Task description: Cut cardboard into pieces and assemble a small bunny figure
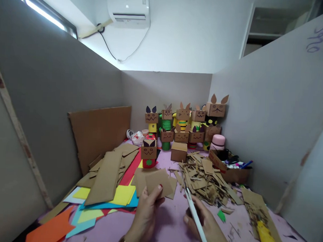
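Observation:
My left hand (pixel 151 202) pinches a square cardboard piece (pixel 160 182) between thumb and fingers, its face turned up. Other cardboard pieces (pixel 140 180) lie just behind and under it on the purple tabletop (pixel 170 216). To the right, my right hand (pixel 198 217) is curled around a long, thin white tool (pixel 196 217); its far, darker tip points at the scrap pile and is too small to make out. The tool and the held cardboard are apart. A small cardboard box (pixel 179 152) stands farther back.
Cardboard-headed figures (pixel 149 152) stand at the back. Cardboard scraps (pixel 204 176) are heaped right of centre, near an open box (pixel 235 174). Cardboard sheets (pixel 105 179) and coloured paper (pixel 52 225) lie left. A yellow object (pixel 268 238) is at the lower right, between grey partitions (pixel 279 115).

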The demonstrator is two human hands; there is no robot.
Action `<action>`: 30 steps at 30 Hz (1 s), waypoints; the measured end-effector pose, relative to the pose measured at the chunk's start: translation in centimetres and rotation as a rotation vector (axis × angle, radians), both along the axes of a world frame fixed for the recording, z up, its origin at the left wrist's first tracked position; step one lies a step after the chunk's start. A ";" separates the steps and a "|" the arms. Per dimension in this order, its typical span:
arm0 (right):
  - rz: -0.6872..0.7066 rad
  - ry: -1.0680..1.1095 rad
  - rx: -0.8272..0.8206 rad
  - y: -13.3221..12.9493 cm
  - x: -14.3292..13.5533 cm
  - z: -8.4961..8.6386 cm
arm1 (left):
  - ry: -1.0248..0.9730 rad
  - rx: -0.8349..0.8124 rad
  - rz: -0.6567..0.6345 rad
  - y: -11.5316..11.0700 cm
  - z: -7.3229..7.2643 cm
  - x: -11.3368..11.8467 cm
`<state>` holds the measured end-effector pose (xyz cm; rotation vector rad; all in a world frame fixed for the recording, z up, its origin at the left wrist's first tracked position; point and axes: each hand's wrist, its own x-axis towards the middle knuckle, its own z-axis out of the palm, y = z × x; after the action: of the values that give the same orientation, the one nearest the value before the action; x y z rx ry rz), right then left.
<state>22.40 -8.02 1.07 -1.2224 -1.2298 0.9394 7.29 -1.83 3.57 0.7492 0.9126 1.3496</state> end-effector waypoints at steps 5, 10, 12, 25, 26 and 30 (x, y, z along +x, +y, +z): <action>0.126 -0.231 0.010 -0.1 -0.3 -1.8 | -0.053 0.041 -0.014 0.3 0.2 -1.4; 0.185 -0.374 0.015 -0.2 -0.4 -2.1 | -0.085 0.014 -0.054 -0.1 0.0 -1.7; 0.187 -0.407 0.011 -0.3 -0.6 -1.9 | -0.089 0.003 -0.076 -0.4 -0.1 -1.6; 0.198 -0.422 0.021 -0.6 -0.8 -1.3 | -0.119 -0.029 -0.134 -1.2 0.1 -1.0; 0.199 -0.416 0.020 -0.6 -0.8 -1.3 | -0.128 -0.032 -0.131 -1.2 0.1 -1.0; 0.195 -0.420 0.012 -0.6 -0.8 -1.4 | -0.180 -0.051 -0.118 -1.5 0.1 -0.9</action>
<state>21.56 -8.67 -0.37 -1.3500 -1.7078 0.8349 6.41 -3.31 3.71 0.6223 0.7462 1.2629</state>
